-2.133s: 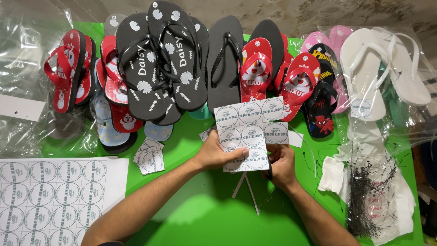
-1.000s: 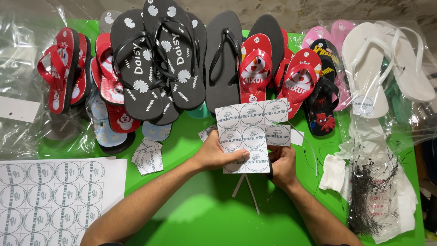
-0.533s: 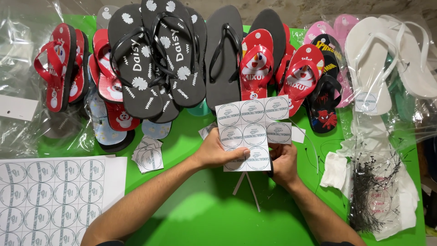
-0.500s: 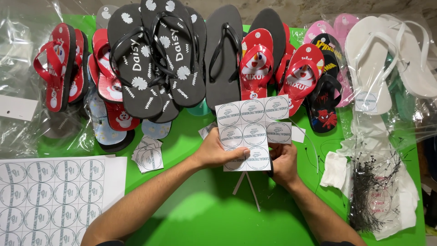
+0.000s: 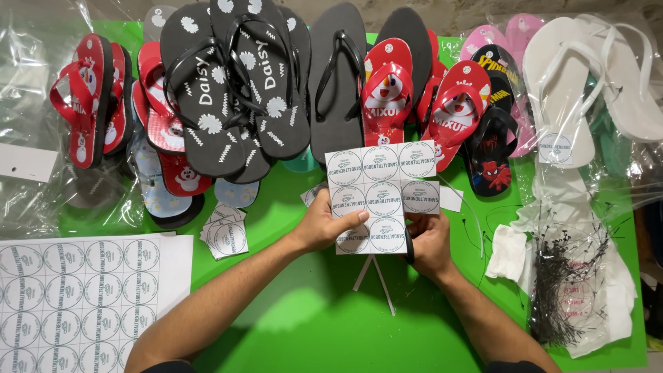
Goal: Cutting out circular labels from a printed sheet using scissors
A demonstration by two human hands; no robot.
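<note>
While the label sheet (image 5: 382, 197) has barely shifted, it is pinched by the left hand (image 5: 324, 224) and scissors (image 5: 409, 243) are gripped by the right hand (image 5: 431, 242).

Head view, steeply downward, close over table (image 5: 304, 338)

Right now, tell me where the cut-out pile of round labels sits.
The label pile lies on the green table, left of the left hand, just below the black sandals.

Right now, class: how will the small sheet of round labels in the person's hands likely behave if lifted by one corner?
The sheet of round labels looks thin like paper, so it would probably droop. Both the left hand and the right hand hold its lower edge, suggesting it needs support. It seems very light and easily creased or torn.
</note>
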